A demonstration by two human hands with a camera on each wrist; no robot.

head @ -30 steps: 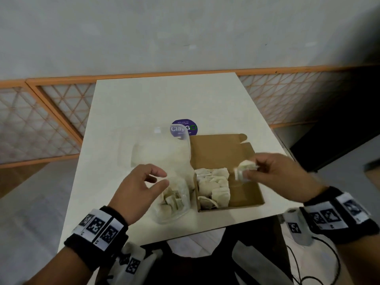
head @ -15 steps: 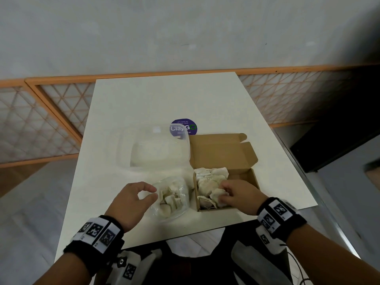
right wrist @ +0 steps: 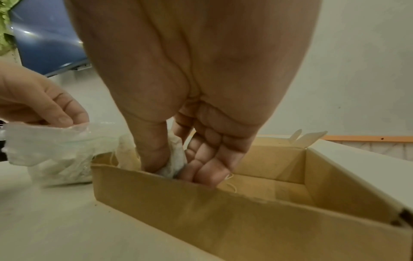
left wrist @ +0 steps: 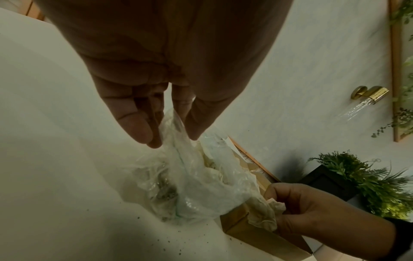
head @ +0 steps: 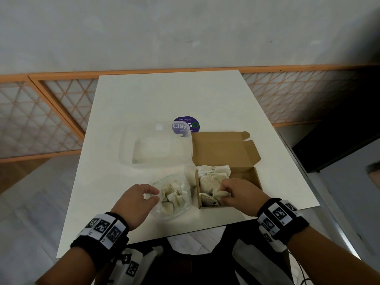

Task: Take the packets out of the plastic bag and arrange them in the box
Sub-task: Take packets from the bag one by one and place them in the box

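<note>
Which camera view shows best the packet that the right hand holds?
Right wrist: the packet is close, pinched by the right hand inside the box. Head view shows it small; left wrist shows it at the edge.

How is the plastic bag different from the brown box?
The plastic bag is clear, soft and crumpled; the brown box is stiff cardboard you can't see through. The left hand pinches the bag's edge, while the right hand reaches inside the box, holding a packet. Both sit on the table, side by side, holding whitish packets.
</note>
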